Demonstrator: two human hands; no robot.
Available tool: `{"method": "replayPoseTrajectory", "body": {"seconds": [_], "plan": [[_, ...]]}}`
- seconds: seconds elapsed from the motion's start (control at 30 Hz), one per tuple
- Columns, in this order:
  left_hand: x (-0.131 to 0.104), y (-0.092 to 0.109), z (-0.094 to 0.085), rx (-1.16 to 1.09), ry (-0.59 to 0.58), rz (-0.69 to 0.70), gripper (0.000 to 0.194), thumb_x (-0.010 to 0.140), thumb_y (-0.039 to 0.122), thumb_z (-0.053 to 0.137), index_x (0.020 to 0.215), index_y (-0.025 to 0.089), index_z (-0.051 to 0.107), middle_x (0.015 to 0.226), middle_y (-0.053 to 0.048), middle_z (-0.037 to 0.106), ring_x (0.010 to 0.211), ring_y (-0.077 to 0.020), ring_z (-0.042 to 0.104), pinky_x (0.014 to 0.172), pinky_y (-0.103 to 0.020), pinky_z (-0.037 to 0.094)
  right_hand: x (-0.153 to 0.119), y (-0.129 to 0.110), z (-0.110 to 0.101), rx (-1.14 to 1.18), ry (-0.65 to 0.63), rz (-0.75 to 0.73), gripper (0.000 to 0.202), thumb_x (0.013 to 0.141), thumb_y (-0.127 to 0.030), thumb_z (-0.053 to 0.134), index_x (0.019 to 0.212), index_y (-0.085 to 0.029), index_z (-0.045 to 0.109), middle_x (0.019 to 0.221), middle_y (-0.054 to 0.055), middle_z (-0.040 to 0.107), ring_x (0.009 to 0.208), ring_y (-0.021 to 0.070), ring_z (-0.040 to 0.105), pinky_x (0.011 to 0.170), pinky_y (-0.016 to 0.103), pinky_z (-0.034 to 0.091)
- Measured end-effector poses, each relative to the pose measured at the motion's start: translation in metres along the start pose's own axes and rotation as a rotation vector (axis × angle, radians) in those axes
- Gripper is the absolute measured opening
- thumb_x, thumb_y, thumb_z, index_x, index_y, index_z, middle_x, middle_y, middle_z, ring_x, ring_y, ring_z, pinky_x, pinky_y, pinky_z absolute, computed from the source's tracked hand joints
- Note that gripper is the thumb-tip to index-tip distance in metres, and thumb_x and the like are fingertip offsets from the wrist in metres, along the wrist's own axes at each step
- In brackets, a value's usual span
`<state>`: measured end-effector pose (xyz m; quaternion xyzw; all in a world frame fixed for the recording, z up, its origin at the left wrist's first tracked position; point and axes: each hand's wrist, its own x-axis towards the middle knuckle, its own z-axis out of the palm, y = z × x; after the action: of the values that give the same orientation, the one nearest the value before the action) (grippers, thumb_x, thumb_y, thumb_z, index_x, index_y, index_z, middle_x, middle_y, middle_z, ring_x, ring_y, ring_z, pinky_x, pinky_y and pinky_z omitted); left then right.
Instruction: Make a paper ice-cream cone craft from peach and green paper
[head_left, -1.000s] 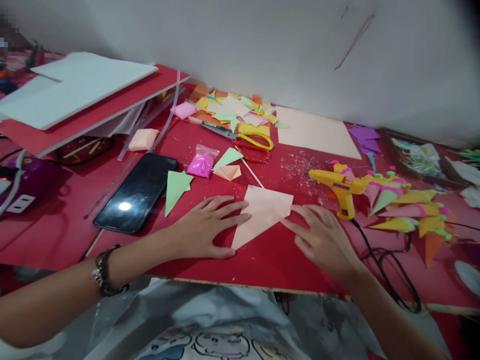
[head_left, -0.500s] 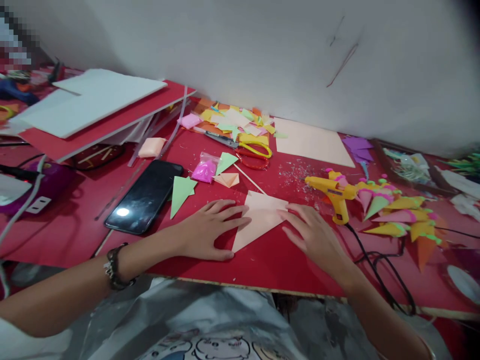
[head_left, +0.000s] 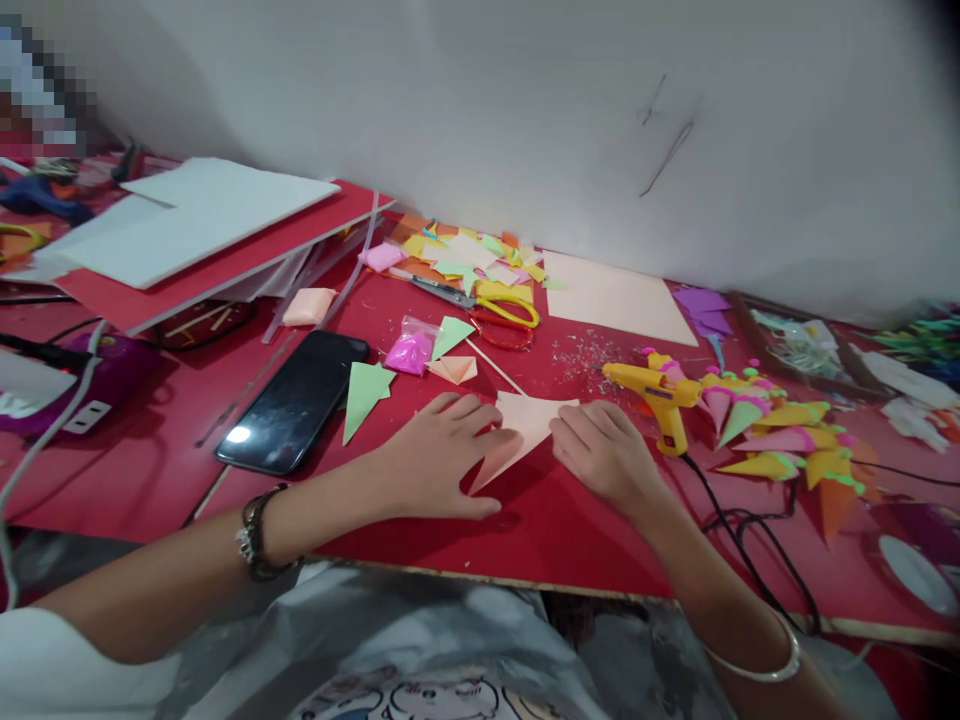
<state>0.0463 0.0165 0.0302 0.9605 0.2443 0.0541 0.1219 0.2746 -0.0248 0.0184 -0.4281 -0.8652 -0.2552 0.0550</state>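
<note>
A pale peach piece of paper (head_left: 529, 418) lies before me on the red table, partly covered by both hands. My left hand (head_left: 448, 455) rests at its left side, fingers spread, the thumb apart on the tabletop. At the paper's right edge my right hand (head_left: 600, 450) has its fingers curled together in a pinch on it. Just beyond the paper lie a thin white stick (head_left: 495, 366), a small folded peach paper (head_left: 454, 370) and green paper triangles (head_left: 365, 398).
A black phone (head_left: 292, 405) lies left of my hands. Yellow-handled scissors (head_left: 506, 303) and paper scraps (head_left: 472, 255) are further back. On the right stand a yellow glue gun (head_left: 664, 400) with a black cord and several decorated paper cones (head_left: 780, 430).
My right hand has closed from spread fingers into a pinch on the paper's right edge. My left hand has shifted slightly right and covers more of the paper.
</note>
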Motion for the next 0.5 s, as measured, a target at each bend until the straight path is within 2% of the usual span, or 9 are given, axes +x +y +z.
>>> {"method": "replayPoseTrajectory", "body": {"seconds": [0.07, 0.17, 0.23, 0.3, 0.33, 0.4, 0.5], "plan": [[-0.001, 0.004, -0.007, -0.026, -0.043, 0.055, 0.065, 0.070, 0.057, 0.046, 0.123, 0.021, 0.040, 0.118, -0.009, 0.047, 0.106, -0.0261, 0.041, 0.092, -0.039, 0.026, 0.000, 0.000, -0.004, -0.040, 0.031, 0.016, 0.014, 0.080, -0.016, 0.045, 0.082, -0.016, 0.059, 0.088, 0.006, 0.060, 0.078, 0.0182, 0.047, 0.077, 0.032, 0.036], [-0.001, 0.011, -0.015, -0.080, -0.081, 0.105, 0.064, 0.071, 0.059, 0.044, 0.121, 0.019, 0.042, 0.112, -0.008, 0.051, 0.098, -0.0227, 0.047, 0.085, -0.034, 0.034, 0.000, -0.004, -0.010, -0.010, 0.064, 0.060, 0.013, 0.079, -0.015, 0.045, 0.083, -0.017, 0.058, 0.091, 0.006, 0.060, 0.082, 0.0174, 0.049, 0.084, 0.034, 0.033], [0.002, 0.014, -0.015, -0.031, -0.039, 0.071, 0.050, 0.076, 0.053, 0.044, 0.112, 0.019, 0.050, 0.098, -0.007, 0.057, 0.088, -0.0214, 0.051, 0.078, -0.034, 0.037, 0.003, -0.010, -0.016, 0.084, 0.097, 0.133, 0.012, 0.079, -0.015, 0.047, 0.079, -0.019, 0.058, 0.088, 0.003, 0.060, 0.082, 0.0158, 0.050, 0.091, 0.037, 0.028], [0.007, 0.015, -0.014, 0.052, 0.003, 0.022, 0.030, 0.083, 0.040, 0.041, 0.097, 0.019, 0.058, 0.083, -0.005, 0.060, 0.077, -0.0199, 0.054, 0.071, -0.034, 0.039, 0.007, -0.018, -0.023, 0.189, 0.139, 0.200, 0.010, 0.079, -0.017, 0.049, 0.078, -0.022, 0.057, 0.085, 0.001, 0.060, 0.082, 0.0147, 0.052, 0.095, 0.042, 0.021], [0.009, 0.015, -0.013, 0.082, 0.017, 0.003, 0.027, 0.085, 0.034, 0.039, 0.090, 0.020, 0.061, 0.077, -0.004, 0.060, 0.072, -0.0188, 0.055, 0.068, -0.033, 0.039, 0.009, -0.021, -0.027, 0.226, 0.161, 0.223, 0.009, 0.078, -0.017, 0.050, 0.078, -0.023, 0.057, 0.085, 0.000, 0.060, 0.083, 0.0146, 0.052, 0.096, 0.043, 0.018], [0.013, 0.011, -0.012, 0.094, 0.044, -0.032, 0.028, 0.087, 0.028, 0.036, 0.083, 0.020, 0.063, 0.076, -0.003, 0.059, 0.066, -0.0160, 0.055, 0.061, -0.029, 0.039, 0.013, -0.024, -0.033, 0.309, 0.202, 0.296, 0.008, 0.077, -0.020, 0.052, 0.083, -0.025, 0.057, 0.088, 0.000, 0.059, 0.087, 0.0163, 0.053, 0.097, 0.046, 0.016], [0.013, 0.000, -0.011, 0.008, 0.128, -0.054, 0.028, 0.087, 0.028, 0.035, 0.093, 0.021, 0.062, 0.088, -0.004, 0.057, 0.066, -0.0130, 0.055, 0.058, -0.024, 0.041, 0.012, -0.018, -0.037, 0.533, 0.284, 0.479, 0.029, 0.073, -0.026, 0.057, 0.101, -0.024, 0.052, 0.104, 0.006, 0.055, 0.100, 0.0221, 0.049, 0.094, 0.045, 0.026]]}}
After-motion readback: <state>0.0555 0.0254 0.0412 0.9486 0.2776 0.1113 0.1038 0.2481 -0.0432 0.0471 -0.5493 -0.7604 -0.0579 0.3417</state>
